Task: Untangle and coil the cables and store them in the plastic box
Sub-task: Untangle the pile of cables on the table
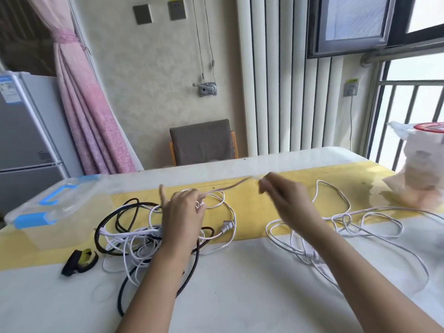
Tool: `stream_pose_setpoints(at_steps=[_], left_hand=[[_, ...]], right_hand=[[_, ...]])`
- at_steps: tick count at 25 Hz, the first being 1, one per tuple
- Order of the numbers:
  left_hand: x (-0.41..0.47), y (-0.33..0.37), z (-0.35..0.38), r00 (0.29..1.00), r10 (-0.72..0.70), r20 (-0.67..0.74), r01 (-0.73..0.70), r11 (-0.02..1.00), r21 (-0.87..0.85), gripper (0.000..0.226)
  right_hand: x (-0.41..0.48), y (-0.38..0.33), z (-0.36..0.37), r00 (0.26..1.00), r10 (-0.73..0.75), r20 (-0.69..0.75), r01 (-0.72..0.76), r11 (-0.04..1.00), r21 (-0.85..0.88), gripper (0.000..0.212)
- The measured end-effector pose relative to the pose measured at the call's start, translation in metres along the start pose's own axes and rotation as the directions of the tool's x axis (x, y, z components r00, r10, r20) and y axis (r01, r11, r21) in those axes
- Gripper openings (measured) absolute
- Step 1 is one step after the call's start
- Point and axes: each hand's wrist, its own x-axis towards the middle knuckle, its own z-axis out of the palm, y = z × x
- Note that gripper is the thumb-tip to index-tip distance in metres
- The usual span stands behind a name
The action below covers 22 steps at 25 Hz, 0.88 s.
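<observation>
White table [240, 296], yellow runner [249, 212] — tangled cables [129, 233], radiator [276, 80], pink curtain [89, 111] behind

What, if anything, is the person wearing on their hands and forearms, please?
Nothing that shows. The left hand and right hand are bare, without gloves, and both forearms are uncovered down to the frame's lower edge: no sleeves, watch or bracelet appear. The right hand is motion-blurred, so a thin ring there cannot be ruled out.

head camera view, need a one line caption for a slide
Left hand and right hand stretch a white cable above tangled black and white cables, plastic box closed on the table.
</observation>
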Motion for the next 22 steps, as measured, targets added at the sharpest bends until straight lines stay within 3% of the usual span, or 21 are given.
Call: stream_pose_setpoints(at_steps=[1,3,5,8,9,11,14,17,20,22], left_hand=[[0.001,-0.01,-0.002,0.997,-0.082,-0.008,0.082,0.996,0.038,0.014],[0.002,-0.027,-0.01,0.98,-0.191,-0.06,0.195,0.979,0.056,0.01],[0.005,-0.033,-0.016,0.971,-0.215,-0.107,0.215,0.977,-0.019,0.003],[0.003,-0.02,-0.018,0.991,-0.121,-0.049,0.108,0.972,-0.21,0.012],[0.001,-0.012,-0.018,0.998,-0.067,-0.02,0.059,0.966,-0.252,0.016],[-0.001,0.001,-0.014,0.998,0.032,0.047,-0.015,0.946,-0.323,0.022],[-0.002,0.011,-0.008,0.992,0.104,0.077,-0.067,0.921,-0.385,0.029],[-0.003,0.016,-0.006,0.977,0.207,0.046,-0.169,0.892,-0.418,0.024],[-0.004,0.018,-0.006,0.965,0.242,0.098,-0.18,0.888,-0.422,0.025],[-0.004,0.019,-0.005,0.967,0.174,0.184,-0.096,0.924,-0.371,0.021]], right_hand=[[0.007,0.007,-0.01,0.98,0.08,-0.184,-0.071,0.996,0.054,0.027],[0.017,0.024,-0.039,0.834,0.282,-0.475,-0.205,0.956,0.208,0.027],[0.018,0.042,-0.061,0.733,0.421,-0.534,-0.339,0.907,0.25,0.031],[0.013,0.057,-0.053,0.763,0.463,-0.451,-0.556,0.826,-0.093,0.036],[0.01,0.052,-0.041,0.811,0.405,-0.421,-0.527,0.818,-0.23,0.047],[0.007,0.036,-0.017,0.934,0.192,-0.301,-0.295,0.89,-0.348,0.066],[0.0,0.007,0.016,0.993,-0.116,0.038,0.121,0.957,-0.265,0.069],[-0.012,0.0,0.043,0.914,-0.272,0.301,0.323,0.937,-0.134,0.05],[-0.013,0.001,0.043,0.93,-0.194,0.313,0.204,0.979,0.002,0.015],[-0.008,-0.001,0.034,0.944,-0.106,0.313,0.096,0.994,0.047,0.021]])
